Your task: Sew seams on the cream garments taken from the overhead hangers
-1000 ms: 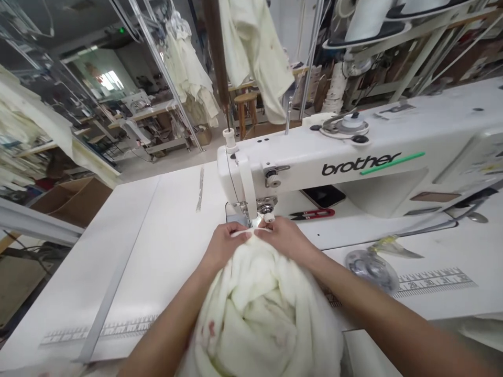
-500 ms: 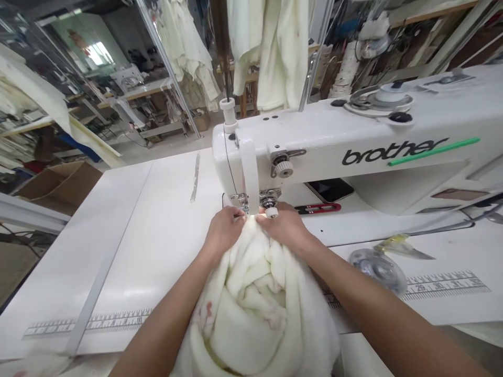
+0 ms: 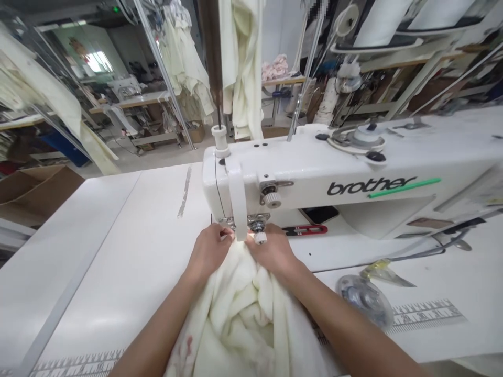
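Note:
A bundle of cream fleece fabric (image 3: pixel 239 319) lies bunched between my forearms on the white sewing table (image 3: pixel 129 251). My left hand (image 3: pixel 208 250) pinches its front edge just left of the needle. My right hand (image 3: pixel 271 251) grips the same edge on the right, under the presser foot (image 3: pixel 251 228) of the white Brother sewing machine (image 3: pixel 334 178). Both hands press the fabric edge against the needle area. A faint pink stain shows on the fabric near my left forearm.
Red thread snips (image 3: pixel 304 230) lie behind my right hand under the machine arm. A clear plastic disc (image 3: pixel 365 298) and a yellowish clear scrap (image 3: pixel 385 272) sit right of my right arm. A printed ruler (image 3: pixel 428 317) runs along the table. Cream garments (image 3: pixel 239 63) hang behind.
My hands have pushed the fabric edge forward, closer under the presser foot. The camera view shifted, so the machine sits lower and further left in the frame.

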Motion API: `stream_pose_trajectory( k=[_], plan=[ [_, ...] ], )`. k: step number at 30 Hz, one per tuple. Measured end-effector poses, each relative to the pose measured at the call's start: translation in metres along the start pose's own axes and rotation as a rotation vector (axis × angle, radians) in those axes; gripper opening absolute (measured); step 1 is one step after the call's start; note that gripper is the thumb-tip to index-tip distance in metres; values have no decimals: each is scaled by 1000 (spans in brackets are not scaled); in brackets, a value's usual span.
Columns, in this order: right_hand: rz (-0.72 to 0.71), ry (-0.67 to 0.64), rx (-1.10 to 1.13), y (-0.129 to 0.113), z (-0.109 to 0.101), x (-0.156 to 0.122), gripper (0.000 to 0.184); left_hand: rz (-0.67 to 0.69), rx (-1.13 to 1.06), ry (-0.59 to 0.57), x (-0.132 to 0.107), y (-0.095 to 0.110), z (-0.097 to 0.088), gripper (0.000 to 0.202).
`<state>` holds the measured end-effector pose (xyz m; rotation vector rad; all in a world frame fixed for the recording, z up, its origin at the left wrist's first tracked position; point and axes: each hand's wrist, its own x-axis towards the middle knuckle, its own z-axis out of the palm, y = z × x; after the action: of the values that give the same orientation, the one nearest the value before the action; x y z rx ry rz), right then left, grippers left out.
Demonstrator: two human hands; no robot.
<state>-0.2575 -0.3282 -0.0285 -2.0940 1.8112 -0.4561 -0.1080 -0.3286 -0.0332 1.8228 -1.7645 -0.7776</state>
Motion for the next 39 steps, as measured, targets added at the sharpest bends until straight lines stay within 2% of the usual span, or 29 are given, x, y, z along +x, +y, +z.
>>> stream_pose_trajectory(
  k=[5,10,21,31,39],
  plan=[
    [-7,39,-45,0,-1,-1,10,-45,-58,-9,5,-8,4,12],
    [-28,15,-41,2,-4,1,9,-46,-95,11,9,-14,6,11],
    [-39,-33,3,-6,-9,0,14,17,-25,-4,7,-4,-1,11],
    [3,34,-53,-3,2,2,14,114,14,75,5,-5,4,12],
    [25,68,-130,-1,13,8,14,61,106,112,11,-4,6,11]
  ],
)
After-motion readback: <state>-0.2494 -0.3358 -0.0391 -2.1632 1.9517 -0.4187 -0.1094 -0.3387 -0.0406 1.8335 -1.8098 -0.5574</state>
